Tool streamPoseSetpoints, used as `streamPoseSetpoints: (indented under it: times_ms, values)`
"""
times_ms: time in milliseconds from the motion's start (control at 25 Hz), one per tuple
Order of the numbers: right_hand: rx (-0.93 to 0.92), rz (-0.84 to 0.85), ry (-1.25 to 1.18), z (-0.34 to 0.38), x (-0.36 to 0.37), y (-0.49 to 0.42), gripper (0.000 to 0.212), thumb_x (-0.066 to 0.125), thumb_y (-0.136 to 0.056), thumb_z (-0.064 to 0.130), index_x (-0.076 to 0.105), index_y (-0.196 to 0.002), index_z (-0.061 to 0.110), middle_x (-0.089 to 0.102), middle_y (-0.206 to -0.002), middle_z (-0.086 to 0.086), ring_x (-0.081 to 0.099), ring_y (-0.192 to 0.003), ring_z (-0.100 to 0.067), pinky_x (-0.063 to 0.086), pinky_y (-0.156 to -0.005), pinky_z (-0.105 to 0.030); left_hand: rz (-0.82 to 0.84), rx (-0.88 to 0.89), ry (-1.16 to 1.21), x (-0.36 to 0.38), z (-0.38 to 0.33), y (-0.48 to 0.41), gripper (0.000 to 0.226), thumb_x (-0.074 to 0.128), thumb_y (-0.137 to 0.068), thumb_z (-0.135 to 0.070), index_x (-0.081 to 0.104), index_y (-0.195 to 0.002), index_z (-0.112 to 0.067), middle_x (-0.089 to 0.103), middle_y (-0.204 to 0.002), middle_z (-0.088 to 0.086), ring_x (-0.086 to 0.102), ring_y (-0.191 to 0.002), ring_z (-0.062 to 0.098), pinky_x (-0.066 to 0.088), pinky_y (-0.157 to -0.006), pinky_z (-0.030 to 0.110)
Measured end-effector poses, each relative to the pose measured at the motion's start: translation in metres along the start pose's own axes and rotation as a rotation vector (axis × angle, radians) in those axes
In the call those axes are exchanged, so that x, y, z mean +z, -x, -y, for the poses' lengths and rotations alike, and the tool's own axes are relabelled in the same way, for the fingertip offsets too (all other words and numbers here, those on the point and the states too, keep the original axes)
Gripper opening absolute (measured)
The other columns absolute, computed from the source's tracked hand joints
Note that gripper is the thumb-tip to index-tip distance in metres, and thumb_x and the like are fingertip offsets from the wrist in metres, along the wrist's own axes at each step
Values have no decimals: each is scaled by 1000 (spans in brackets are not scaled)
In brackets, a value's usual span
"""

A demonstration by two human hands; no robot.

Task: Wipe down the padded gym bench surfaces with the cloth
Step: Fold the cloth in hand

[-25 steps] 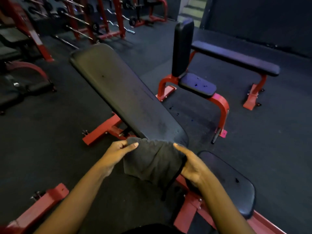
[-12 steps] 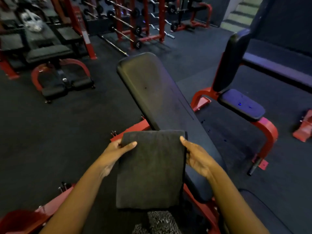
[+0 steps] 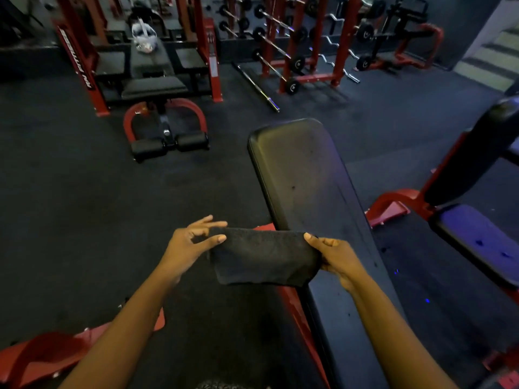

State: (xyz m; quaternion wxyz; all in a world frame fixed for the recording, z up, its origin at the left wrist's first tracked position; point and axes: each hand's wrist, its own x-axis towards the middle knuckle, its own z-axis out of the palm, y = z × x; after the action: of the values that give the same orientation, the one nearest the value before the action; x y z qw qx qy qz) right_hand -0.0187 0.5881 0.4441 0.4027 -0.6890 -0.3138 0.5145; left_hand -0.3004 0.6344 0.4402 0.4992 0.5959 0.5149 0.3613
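A dark grey cloth (image 3: 264, 255), folded into a short wide band, hangs in the air between my two hands. My left hand (image 3: 191, 245) pinches its left end with thumb and fingers. Its right end is gripped by my right hand (image 3: 335, 258). The cloth is held just over the left edge of a long black padded bench (image 3: 306, 175) on a red frame, which runs from the middle of the view down toward me. Whether the cloth touches the pad I cannot tell.
A second red-framed bench with a dark seat pad (image 3: 477, 242) and upright back pad (image 3: 474, 161) stands at right. Another bench with foot rollers (image 3: 168, 141) is at upper left. Barbell racks (image 3: 295, 43) and a loose bar (image 3: 257, 87) lie at the back. Black rubber floor surrounds them.
The cloth went from bunched, to a long hanging sheet, to a shorter folded band. The view shifted left, so the bench now sits further right.
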Motion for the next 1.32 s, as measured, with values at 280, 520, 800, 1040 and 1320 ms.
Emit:
streamPoseSetpoints:
  times_ms: [280, 520, 800, 1040, 1320]
  values:
    - [-156, -103, 633, 48, 40, -62, 45, 62, -86, 39, 61, -113, 3, 66, -109, -15, 61, -101, -24, 50, -90, -36, 180, 287, -65, -18, -28, -107, 26, 63, -83, -28, 55, -106, -34, 63, -107, -12, 60, -103, 2, 49, -91, 22]
    - [-539, 111, 484, 88, 102, -54, 71, 78, -70, 35, 44, -131, 28, 47, -122, 21, 46, -114, 5, 41, -97, -15, 711, 384, -210, -31, -70, -176, 25, 57, -89, -15, 54, -106, -32, 61, -103, -20, 56, -102, -7, 42, -89, 12]
    - [-283, 47, 89, 73, 115, -42, 24, 68, -82, 28, 62, -104, 22, 70, -102, 3, 66, -97, -10, 54, -79, -23, 872, 292, -457, -40, -27, -186, 91, 85, -50, -48, 34, -126, -43, 49, -129, -10, 50, -116, 4, 44, -97, 25]
    - [-60, -119, -272, 58, 106, -6, 32, 63, -82, 35, 66, -104, 12, 73, -100, -5, 69, -92, -17, 53, -78, -29, 879, 60, -17, -53, -24, -183, 57, 84, -54, -47, 65, -105, -32, 68, -111, -2, 63, -104, 11, 50, -93, 29]
    - [273, -142, -435, 22, 89, -14, 79, 84, -58, 34, 54, -126, 6, 64, -118, -13, 59, -110, -29, 47, -98, -47, 821, -417, 303, -27, 23, -151, 49, 58, -83, -49, 64, -114, -11, 66, -118, 9, 58, -116, 26, 45, -99, 37]
